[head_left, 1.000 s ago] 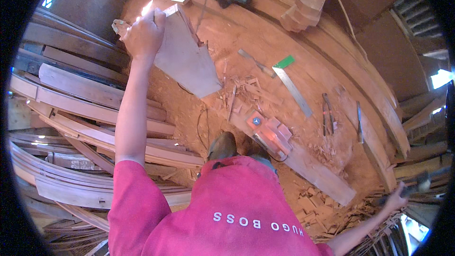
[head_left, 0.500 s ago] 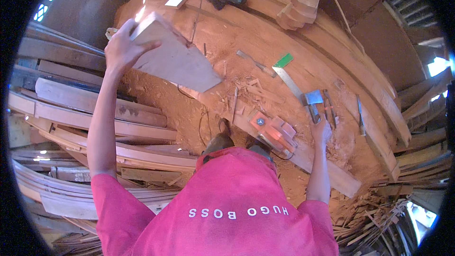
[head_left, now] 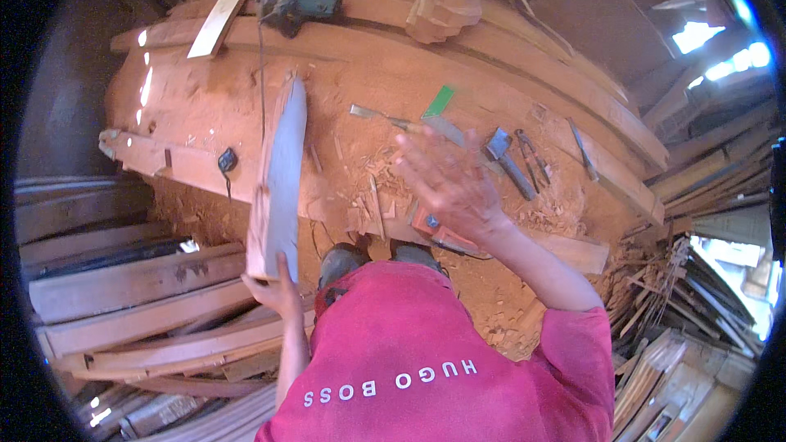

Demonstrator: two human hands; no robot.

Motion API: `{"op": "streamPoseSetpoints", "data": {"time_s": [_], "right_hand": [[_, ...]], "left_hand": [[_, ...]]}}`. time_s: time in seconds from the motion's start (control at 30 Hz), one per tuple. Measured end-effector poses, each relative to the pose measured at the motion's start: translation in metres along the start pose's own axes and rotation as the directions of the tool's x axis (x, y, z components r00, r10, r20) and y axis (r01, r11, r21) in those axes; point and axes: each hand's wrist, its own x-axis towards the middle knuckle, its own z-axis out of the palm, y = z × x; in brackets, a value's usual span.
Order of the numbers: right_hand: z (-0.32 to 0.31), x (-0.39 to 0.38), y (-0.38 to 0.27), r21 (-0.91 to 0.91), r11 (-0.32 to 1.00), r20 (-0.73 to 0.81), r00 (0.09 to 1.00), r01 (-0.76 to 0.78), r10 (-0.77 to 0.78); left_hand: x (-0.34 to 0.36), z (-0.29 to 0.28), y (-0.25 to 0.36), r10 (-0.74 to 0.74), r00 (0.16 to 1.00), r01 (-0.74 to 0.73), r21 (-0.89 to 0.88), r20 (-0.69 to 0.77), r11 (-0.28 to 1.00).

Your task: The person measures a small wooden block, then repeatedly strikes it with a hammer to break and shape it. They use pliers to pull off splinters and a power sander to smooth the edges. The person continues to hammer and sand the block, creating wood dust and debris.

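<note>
My left hand (head_left: 282,290) grips the near end of a thick wooden board (head_left: 284,164), which stands tilted on edge with its far end over the bench. Fingers spread, my right hand (head_left: 454,180) is raised over the middle of the bench and holds nothing. Beyond it lies a try square with a green stock (head_left: 439,101), its blade partly hidden by that hand. A chisel (head_left: 381,117) rests to the left of the square. Right of the hand are a hatchet-like tool with a broad metal head (head_left: 509,164) and a pair of pincers (head_left: 532,157).
An orange power planer (head_left: 446,237) sits near my body, partly behind my right forearm. A teal power tool (head_left: 301,5) with a cord lies at the back left. A dark tape measure (head_left: 227,160) is left of the board. Stacked planks (head_left: 139,278) fill the left side.
The board has turned from lying broadside to nearly edge-on, and my left hand has come down to its near end. My right hand has let go of the hatchet-like tool and moved left, opening.
</note>
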Motion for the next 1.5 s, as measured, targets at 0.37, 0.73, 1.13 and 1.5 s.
{"op": "streamPoseSetpoints", "data": {"time_s": [0.37,0.73,1.13,1.5], "right_hand": [[0.115,-0.009,-0.039,0.549,0.622,0.563,0.797,-0.558,0.218],[0.26,-0.046,-0.001,0.22,0.776,0.628,0.695,-0.591,0.351],[0.271,-0.145,0.028,0.182,0.453,0.578,0.468,-0.873,0.668],[0.284,-0.312,0.144,-0.017,0.403,0.507,0.339,-0.915,0.792]], "left_hand": [[-0.022,-0.008,-0.108,0.077,0.909,-0.096,0.024,0.411,0.995],[-0.051,0.013,-0.122,0.109,0.852,-0.136,0.015,0.511,0.991],[-0.111,0.068,-0.063,0.135,0.839,-0.15,-0.015,0.526,0.989],[-0.13,0.111,-0.011,0.104,0.791,-0.257,0.173,0.603,0.951]]}}
